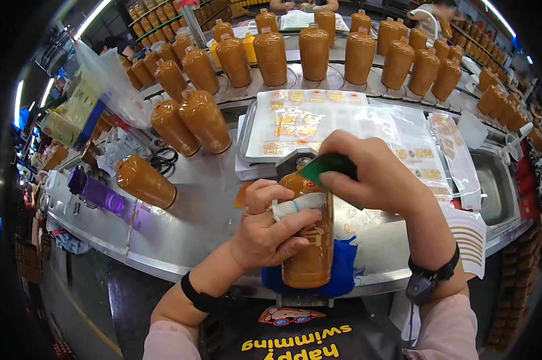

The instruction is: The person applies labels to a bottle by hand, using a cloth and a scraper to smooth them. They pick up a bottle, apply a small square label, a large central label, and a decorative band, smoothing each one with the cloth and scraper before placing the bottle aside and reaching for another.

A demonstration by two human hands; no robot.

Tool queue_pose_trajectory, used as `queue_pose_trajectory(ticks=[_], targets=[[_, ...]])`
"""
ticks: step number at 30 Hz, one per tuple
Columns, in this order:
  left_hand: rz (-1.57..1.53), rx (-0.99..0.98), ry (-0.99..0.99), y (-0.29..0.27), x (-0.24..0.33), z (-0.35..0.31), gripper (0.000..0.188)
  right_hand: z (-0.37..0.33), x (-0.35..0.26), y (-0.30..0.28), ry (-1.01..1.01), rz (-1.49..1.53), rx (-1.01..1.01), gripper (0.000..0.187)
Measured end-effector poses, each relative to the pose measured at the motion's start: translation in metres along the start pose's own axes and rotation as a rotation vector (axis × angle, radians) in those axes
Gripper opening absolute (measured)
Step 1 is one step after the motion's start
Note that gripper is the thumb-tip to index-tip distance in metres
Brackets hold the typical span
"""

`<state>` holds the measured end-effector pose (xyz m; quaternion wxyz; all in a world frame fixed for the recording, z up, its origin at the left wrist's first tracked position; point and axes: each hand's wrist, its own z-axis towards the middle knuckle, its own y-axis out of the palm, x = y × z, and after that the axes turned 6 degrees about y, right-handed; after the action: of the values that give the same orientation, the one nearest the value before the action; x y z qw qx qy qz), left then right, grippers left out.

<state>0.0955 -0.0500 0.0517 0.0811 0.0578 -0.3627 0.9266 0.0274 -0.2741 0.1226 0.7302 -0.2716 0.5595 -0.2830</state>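
A brown glazed bottle (308, 264) lies on its back in front of me, on a blue cloth (345, 264), its neck toward a dark metal holder (298, 161). My left hand (263, 227) is closed over the bottle's left side. White wrapping with a teal band (298, 206) runs along its fingers; whether it covers a finger or is a separate roll, I cannot tell. An orange flat piece (242, 195) sticks out behind that hand. Between the thumb and fingers of my right hand (373, 171) is a green scraper (331, 168), its edge at the bottle's shoulder beside a small red label (310, 184).
Beyond the bottle, a tray (250, 129) bears sheets of gold labels (295, 126). Several brown bottles (314, 54) stand along a curved conveyor. Left are a lying bottle (146, 182) and a purple drinking bottle (100, 191); right, a sink (493, 180) and a striped sheet (467, 237).
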Motion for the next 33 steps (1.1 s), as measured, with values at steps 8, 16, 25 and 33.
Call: queue_pose_trajectory(ticks=[8, 16, 25, 33], targets=[[0.05, -0.036, 0.001, 0.002, -0.003, -0.003, 0.034, 0.025, 0.033, 0.009, -0.038, 0.095, -0.077, 0.028], [0.052, -0.047, -0.002, 0.0, -0.002, -0.002, 0.035, 0.013, 0.031, 0.018, 0.063, 0.217, 0.054, 0.026], [0.139, -0.088, 0.023, -0.005, -0.013, 0.018, 0.033, -0.037, 0.035, 0.037, 0.298, 0.409, 0.416, 0.027], [-0.209, 0.133, -0.475, 0.013, -0.015, 0.023, 0.026, -0.051, 0.025, 0.051, 0.355, 0.584, 0.437, 0.024]])
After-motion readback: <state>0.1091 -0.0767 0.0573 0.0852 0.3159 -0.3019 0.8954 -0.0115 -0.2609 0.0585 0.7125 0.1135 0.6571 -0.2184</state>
